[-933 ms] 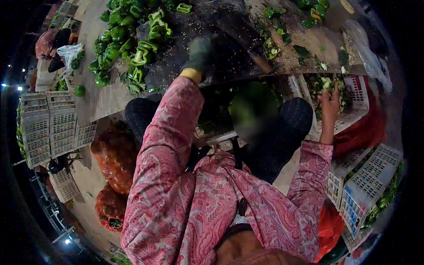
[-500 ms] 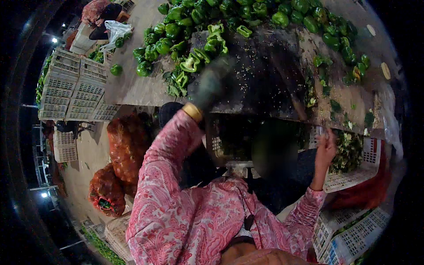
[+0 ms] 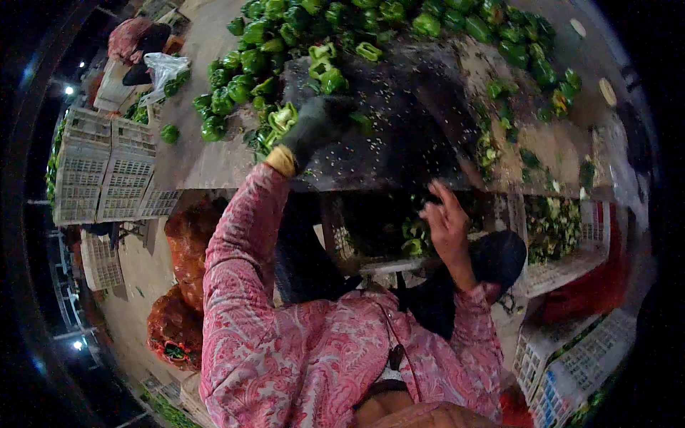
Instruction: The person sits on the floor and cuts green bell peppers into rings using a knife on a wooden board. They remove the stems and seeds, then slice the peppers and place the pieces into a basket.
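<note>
My left hand [image 3: 320, 121], in a dark glove with a yellow cuff, reaches over the dark board [image 3: 385, 128] beside some cut green pepper halves [image 3: 281, 121]; its blurred fingers do not show what, if anything, they hold. A pile of whole green peppers [image 3: 255, 62] lies beyond it, with more halves [image 3: 330, 80] at its edge. Pale seeds are scattered on the board. Bare, my right hand [image 3: 448, 225] hangs just below the board's front edge with fingers apart and empty, over a dark crate [image 3: 345, 242] holding some green pieces.
A crate of leafy trimmings [image 3: 553, 225] is at right above stacked crates [image 3: 571, 367]. Left are white crates [image 3: 100, 167], orange mesh sacks [image 3: 173, 321] and a plastic bag [image 3: 167, 70]. A person [image 3: 134, 41] is bent over at upper left.
My right hand has moved left from the trimmings crate to in front of the dark board. My left hand has shifted among the cut halves. The whole view has shifted.
</note>
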A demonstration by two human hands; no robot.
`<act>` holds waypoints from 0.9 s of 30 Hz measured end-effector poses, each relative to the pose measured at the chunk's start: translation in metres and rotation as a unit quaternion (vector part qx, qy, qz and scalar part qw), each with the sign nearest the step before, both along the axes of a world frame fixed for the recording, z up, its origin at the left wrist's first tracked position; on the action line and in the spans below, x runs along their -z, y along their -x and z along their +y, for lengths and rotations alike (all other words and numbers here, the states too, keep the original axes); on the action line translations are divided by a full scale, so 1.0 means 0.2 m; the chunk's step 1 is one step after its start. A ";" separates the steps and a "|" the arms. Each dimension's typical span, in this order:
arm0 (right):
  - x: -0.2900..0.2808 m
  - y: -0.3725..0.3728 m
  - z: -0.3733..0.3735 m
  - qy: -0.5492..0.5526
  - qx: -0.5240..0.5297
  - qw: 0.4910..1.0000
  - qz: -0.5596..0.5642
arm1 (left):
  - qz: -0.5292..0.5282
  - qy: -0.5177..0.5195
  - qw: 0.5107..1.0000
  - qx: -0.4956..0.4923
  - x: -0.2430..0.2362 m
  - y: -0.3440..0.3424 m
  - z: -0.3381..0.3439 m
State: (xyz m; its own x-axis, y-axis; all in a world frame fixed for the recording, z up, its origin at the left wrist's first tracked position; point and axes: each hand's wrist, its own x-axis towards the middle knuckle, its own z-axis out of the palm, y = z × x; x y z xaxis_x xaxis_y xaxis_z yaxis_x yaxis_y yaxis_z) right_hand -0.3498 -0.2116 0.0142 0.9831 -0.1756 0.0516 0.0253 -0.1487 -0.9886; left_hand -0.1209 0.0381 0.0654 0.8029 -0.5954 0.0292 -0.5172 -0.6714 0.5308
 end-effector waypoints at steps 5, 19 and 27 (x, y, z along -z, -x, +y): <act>-0.04 -0.08 0.06 -0.010 -0.027 1.000 0.000 | 0.388 0.300 0.870 0.053 -0.02 0.51 -0.32; -0.02 0.16 -0.01 -0.261 0.040 0.960 0.090 | 0.364 0.404 0.839 0.012 0.09 0.87 -0.47; 0.07 0.15 0.03 0.115 0.123 0.980 -0.106 | 0.445 0.380 0.808 -0.062 0.05 0.98 -0.54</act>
